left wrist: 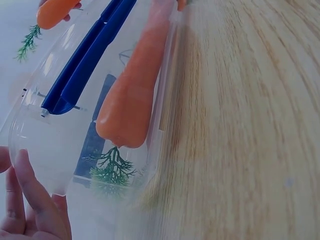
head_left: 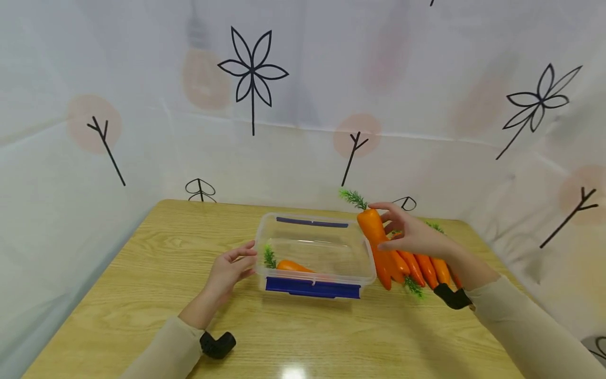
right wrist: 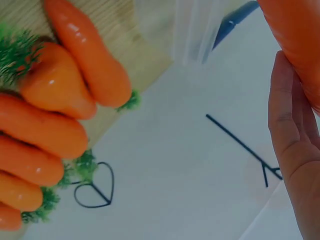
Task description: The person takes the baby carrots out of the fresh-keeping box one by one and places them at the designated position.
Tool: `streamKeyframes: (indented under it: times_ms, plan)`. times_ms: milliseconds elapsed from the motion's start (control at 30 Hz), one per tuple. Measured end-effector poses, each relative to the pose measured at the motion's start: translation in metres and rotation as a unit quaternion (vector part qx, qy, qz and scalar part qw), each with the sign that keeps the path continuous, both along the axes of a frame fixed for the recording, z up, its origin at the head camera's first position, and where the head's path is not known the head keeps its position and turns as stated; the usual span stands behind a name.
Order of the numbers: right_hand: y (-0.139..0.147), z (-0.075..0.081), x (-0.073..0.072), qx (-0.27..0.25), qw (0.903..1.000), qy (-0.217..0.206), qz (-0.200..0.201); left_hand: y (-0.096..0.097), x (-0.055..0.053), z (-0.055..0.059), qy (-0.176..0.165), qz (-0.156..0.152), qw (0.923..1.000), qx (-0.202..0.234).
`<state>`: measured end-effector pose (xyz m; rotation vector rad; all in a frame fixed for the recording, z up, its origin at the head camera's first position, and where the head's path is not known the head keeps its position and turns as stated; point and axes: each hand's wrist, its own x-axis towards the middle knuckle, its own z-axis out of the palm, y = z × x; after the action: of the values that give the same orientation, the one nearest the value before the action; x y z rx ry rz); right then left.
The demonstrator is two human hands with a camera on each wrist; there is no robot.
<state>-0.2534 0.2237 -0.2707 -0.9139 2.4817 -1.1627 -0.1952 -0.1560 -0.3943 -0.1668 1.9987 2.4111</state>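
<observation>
A clear plastic container (head_left: 310, 242) with blue latches stands on the table, its top uncovered. Inside it lies one orange carrot (left wrist: 131, 102) with a green leafy top. My left hand (head_left: 230, 271) rests its fingers against the container's left end; the left wrist view shows the fingertips (left wrist: 22, 157) at the clear wall, with no curl round it plain to see. Above the container's right end, my right hand (head_left: 411, 231) grips another carrot (head_left: 371, 223) between thumb and fingers, leafy top upward and leaning left. Its lower part overlaps the pile behind it in the head view.
Several more carrots (head_left: 427, 268) lie side by side on the table to the right of the container, some with their green tops (right wrist: 85, 165) showing. The wooden table (head_left: 142, 295) ends at a white printed cloth (head_left: 303, 163) behind it.
</observation>
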Motion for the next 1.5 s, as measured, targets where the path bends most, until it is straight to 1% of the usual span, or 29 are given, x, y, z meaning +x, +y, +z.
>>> streamKeyframes:
  times_ms: [433,567,667,800,1033,1200,1500]
  plan:
    - [0.052,-0.006,0.011,0.002,0.9965,0.048,-0.068,0.002,0.005,0.001,-0.002,0.010,0.9999,0.001]
    - [0.068,-0.009,0.013,0.016,0.9916,0.077,-0.103,0.003,0.006,0.001,-0.003,0.013,0.9999,0.003]
    - [0.080,-0.014,0.012,0.018,0.9885,0.085,-0.124,0.003,0.007,0.001,-0.004,0.014,0.9999,0.002]
    - [0.097,-0.022,0.011,-0.004,0.9871,0.080,-0.139,0.003,0.009,0.001,-0.002,0.016,0.9999,0.002]
    - [0.125,-0.034,0.011,-0.025,0.9795,0.079,-0.183,0.004,0.010,-0.001,0.002,0.014,0.9999,-0.007]
    - [0.148,-0.045,0.010,-0.015,0.9700,0.082,-0.229,0.005,0.012,-0.001,-0.001,0.019,0.9998,-0.006]
    - [0.189,-0.065,0.010,-0.016,0.9526,0.055,-0.299,0.009,0.013,-0.001,0.002,0.018,0.9998,-0.002]
